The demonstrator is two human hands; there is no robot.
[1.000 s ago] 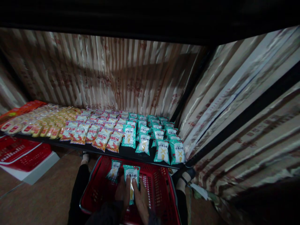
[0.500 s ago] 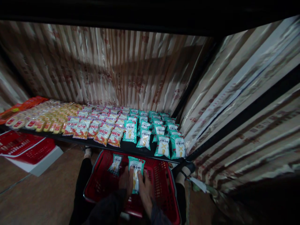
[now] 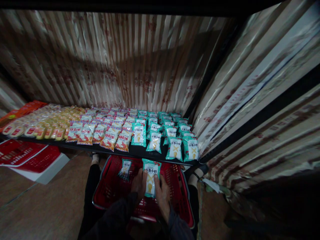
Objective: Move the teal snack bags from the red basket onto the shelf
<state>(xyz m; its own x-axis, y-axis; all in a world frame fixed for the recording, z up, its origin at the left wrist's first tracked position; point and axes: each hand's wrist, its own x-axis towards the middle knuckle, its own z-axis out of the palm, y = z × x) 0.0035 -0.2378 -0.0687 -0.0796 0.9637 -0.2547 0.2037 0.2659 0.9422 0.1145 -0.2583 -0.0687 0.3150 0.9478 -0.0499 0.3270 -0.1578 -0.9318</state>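
Observation:
Between both hands, upright above the basket, is a teal and white snack bag (image 3: 150,178) with its printed front toward me. My left hand (image 3: 139,184) grips its left edge, thumb on the front. On the right edge, my right hand (image 3: 162,193) closes with its thumb over the front; the fingers behind are hidden. Below lies a red plastic basket (image 3: 110,191) between my legs. One more teal snack bag (image 3: 125,169) rests inside it at the far left. Rows of matching teal bags (image 3: 174,148) stand on the black shelf just ahead.
Left of the teal bags, the low shelf (image 3: 140,154) carries red and white snack bags (image 3: 108,137), wrapped yellow cakes (image 3: 50,130) and an orange package (image 3: 27,108). A red and white box (image 3: 45,163) sits on the floor at left. Wrinkled striped sheeting (image 3: 112,60) hangs behind and at right.
The held snack bag and both hands appear slightly higher and farther right in view. My view has shifted a little; both hands keep their grip.

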